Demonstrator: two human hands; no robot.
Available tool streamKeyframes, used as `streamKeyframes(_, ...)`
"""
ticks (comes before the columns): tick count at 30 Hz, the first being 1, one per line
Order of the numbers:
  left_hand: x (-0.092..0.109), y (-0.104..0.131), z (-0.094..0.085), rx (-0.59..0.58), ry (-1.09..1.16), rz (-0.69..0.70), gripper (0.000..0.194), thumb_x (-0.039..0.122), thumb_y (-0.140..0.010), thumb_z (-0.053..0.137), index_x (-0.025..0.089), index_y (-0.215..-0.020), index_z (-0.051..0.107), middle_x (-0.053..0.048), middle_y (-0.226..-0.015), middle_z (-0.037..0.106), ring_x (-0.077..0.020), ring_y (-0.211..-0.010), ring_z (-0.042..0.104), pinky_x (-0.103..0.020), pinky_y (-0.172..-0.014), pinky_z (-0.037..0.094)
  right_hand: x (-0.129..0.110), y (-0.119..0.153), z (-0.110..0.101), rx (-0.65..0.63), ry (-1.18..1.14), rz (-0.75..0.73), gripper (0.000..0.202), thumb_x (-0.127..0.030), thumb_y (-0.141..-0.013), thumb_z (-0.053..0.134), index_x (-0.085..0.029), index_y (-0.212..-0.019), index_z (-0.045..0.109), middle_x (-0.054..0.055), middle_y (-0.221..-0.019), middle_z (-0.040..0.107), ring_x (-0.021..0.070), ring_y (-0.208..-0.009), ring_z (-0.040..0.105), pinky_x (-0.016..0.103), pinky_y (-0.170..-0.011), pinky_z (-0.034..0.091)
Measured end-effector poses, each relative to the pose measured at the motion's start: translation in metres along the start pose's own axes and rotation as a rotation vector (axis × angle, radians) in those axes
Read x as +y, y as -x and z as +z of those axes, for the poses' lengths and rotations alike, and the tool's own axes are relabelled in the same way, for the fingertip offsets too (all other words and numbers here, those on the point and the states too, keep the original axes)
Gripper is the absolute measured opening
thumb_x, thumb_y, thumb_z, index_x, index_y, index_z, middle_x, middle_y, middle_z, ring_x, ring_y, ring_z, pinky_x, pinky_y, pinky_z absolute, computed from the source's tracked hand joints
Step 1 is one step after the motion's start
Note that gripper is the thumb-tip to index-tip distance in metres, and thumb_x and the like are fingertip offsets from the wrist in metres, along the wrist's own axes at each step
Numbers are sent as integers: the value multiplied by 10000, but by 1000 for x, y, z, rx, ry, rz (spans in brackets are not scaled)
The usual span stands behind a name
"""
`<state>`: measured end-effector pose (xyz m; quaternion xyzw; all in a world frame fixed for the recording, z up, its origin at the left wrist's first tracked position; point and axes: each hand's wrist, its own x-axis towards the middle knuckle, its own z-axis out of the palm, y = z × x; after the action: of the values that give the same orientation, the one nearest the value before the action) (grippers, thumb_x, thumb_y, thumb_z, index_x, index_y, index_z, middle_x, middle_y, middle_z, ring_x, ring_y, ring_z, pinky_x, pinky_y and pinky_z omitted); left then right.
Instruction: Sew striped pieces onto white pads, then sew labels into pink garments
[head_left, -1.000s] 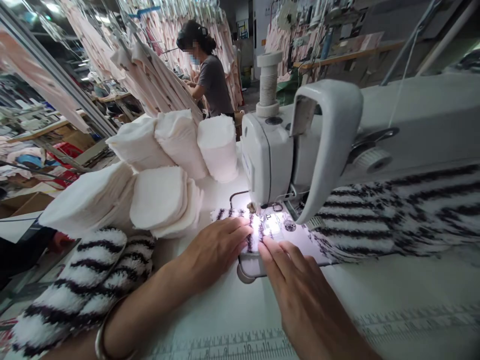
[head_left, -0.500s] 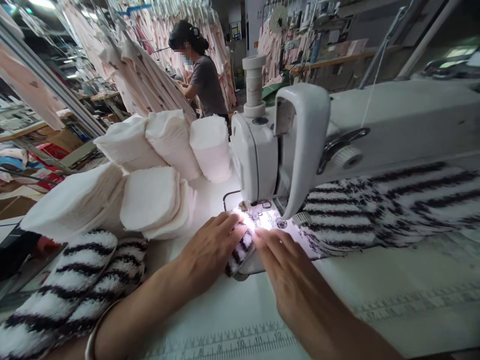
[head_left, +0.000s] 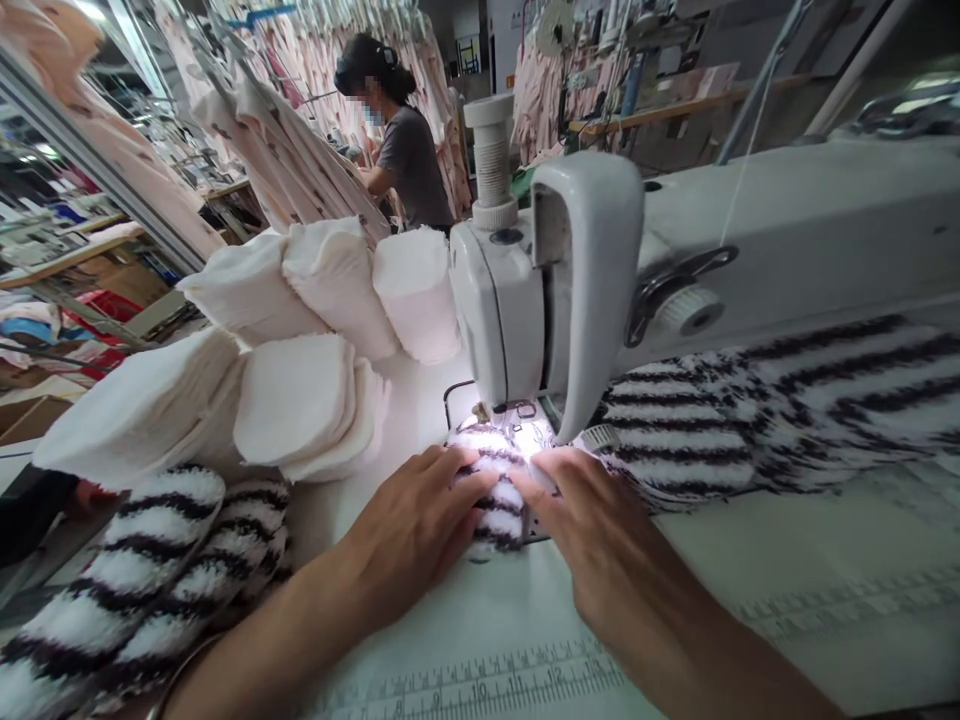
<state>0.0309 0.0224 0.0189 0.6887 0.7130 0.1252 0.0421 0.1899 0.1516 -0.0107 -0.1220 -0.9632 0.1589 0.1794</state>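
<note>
A small black-and-white striped fluffy fabric piece (head_left: 499, 524) lies on the plate under the head of a white sewing machine (head_left: 504, 310). My left hand (head_left: 409, 520) holds its left side, thumb and fingers pressed onto the pile. From the right, my right hand (head_left: 600, 530) grips the fabric's edge by the lit needle area, its fingers bent and close together. The needle itself is hard to make out in the glare. Beside my left forearm lie striped fluffy pieces (head_left: 161, 540) with rounded ends.
Stacks of white fabric pads (head_left: 292, 395) stand left of the machine. More striped fabric (head_left: 675, 430) lies beneath the machine arm. A ruler strip (head_left: 495, 685) runs along the table front. Beyond, a person (head_left: 412, 160) works near hanging pink garments (head_left: 262, 150).
The striped piece has turned and now lies flatter, with more of its striped face showing between my hands. My right hand has shifted slightly right, and the left fingers have moved back a little.
</note>
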Motion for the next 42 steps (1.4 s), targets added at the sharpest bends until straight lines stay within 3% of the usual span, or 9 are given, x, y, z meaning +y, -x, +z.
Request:
streamKeyframes(4,10,-7,3,43,-60,-44,245,172,-876,451,143,-1106,530,-118,-1029,533,-228,-896,503,-420,-731,507,6,-11,-9,-89,-17,19,483,-8,-826,292,-193,-1182,562,98,-1022,550,233,-1004,482,423,-862,456)
streamKeyframes(7,15,-12,1,83,-40,-2,229,142,-878,451,130,-1091,534,-120,-1060,540,-231,-961,507,-417,-785,505,7,-10,-10,-122,-15,49,532,34,-789,298,-212,-1193,542,93,-1040,525,217,-987,491,389,-827,483)
streamKeyframes(12,19,-6,-6,106,105,85,182,93,-904,430,145,-1025,555,-69,-1060,589,-156,-948,552,-321,-838,503,12,19,-9,31,10,-1,645,76,-750,255,-194,-1315,411,95,-1177,480,191,-1097,461,370,-920,465)
streamKeyframes(17,22,1,-4,109,120,94,182,111,-896,475,154,-1048,564,-54,-1072,605,-156,-960,560,-323,-841,503,1,41,-7,137,43,32,634,95,-739,232,-192,-1248,479,102,-1212,469,198,-1143,441,386,-914,461)
streamKeyframes(25,28,3,2,87,87,105,185,128,-914,447,150,-1056,563,-83,-1096,606,-194,-1019,558,-365,-831,515,-22,40,10,159,214,70,525,29,-823,243,-149,-1203,558,159,-1261,485,285,-1206,411,449,-875,445)
streamKeyframes(32,14,-9,4,96,71,86,199,105,-906,432,161,-1059,547,-86,-1134,592,-191,-1010,565,-377,-845,513,-13,16,6,191,225,2,483,41,-804,281,-119,-1133,597,147,-1214,522,271,-1194,427,420,-894,445)
streamKeyframes(36,1,-16,6,147,29,122,225,99,-904,436,160,-1105,516,-99,-1156,582,-188,-1052,547,-367,-872,502,-8,1,-2,97,182,0,476,38,-781,295,-126,-1101,606,141,-1094,554,277,-1086,495,454,-855,468)
streamKeyframes(40,-11,-19,10,228,-49,154,297,66,-885,433,158,-1165,468,-93,-1061,608,-160,-885,574,-323,-750,526,-2,-8,-3,-11,145,19,407,-17,-789,370,-151,-1095,601,110,-981,563,263,-967,531,453,-805,498)
streamKeyframes(42,-17,-22,13,273,-82,183,311,58,-878,433,145,-1176,448,-71,-936,611,-153,-799,562,-296,-678,516,0,-8,0,-6,147,28,428,-19,-797,375,-161,-1144,581,109,-1014,562,272,-1024,514,460,-848,488)
